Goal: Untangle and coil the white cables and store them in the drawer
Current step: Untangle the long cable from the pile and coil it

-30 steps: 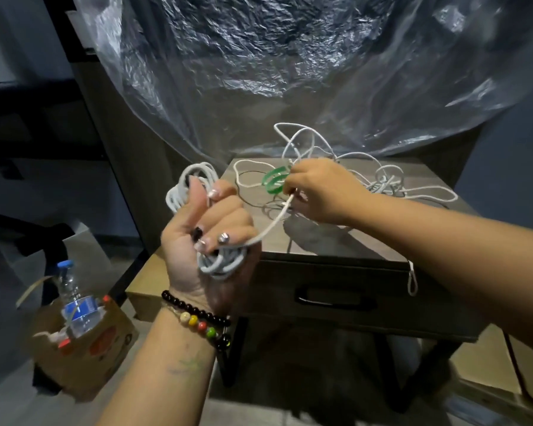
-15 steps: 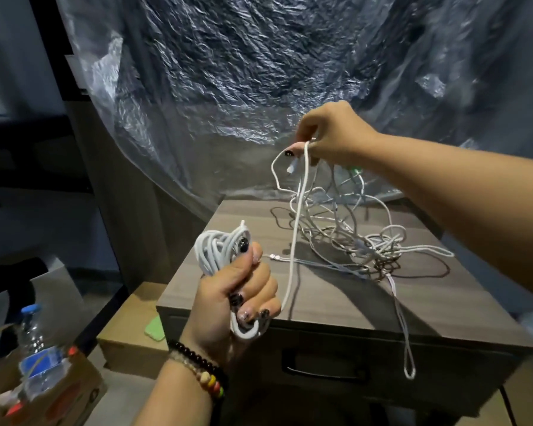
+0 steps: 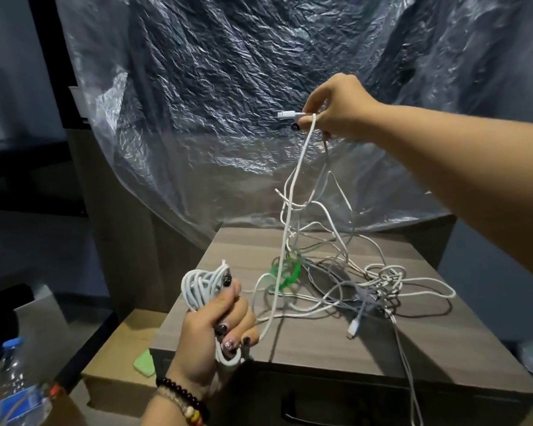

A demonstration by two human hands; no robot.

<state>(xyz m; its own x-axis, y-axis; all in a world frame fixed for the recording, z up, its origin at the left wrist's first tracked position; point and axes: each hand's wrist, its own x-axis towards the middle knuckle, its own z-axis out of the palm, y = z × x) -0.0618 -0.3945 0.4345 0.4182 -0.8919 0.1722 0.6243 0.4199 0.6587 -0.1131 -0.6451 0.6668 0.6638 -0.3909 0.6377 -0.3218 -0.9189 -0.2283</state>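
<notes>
My left hand (image 3: 211,330) grips a coiled bundle of white cable (image 3: 202,285) in front of the wooden drawer unit (image 3: 326,342). From the coil one white strand (image 3: 285,241) runs up to my right hand (image 3: 336,107), which pinches the cable's end just behind its white plug (image 3: 286,114), high above the unit. Several tangled white cables (image 3: 379,279) lie in a heap on the unit's top, partly lifted toward my right hand. A green band (image 3: 286,273) sits among them. The drawer front with its dark handle (image 3: 302,415) is shut.
Crinkled clear plastic sheeting (image 3: 228,87) hangs behind the unit. A cardboard box (image 3: 120,364) with a green item (image 3: 143,362) stands left of the unit. A plastic water bottle (image 3: 16,385) is at the lower left. One cable loop (image 3: 408,370) hangs over the unit's front edge.
My right hand has risen from the tangle on the unit's top, pulling the cable end and part of the tangle upward. My left hand has kept its grip on the coil.
</notes>
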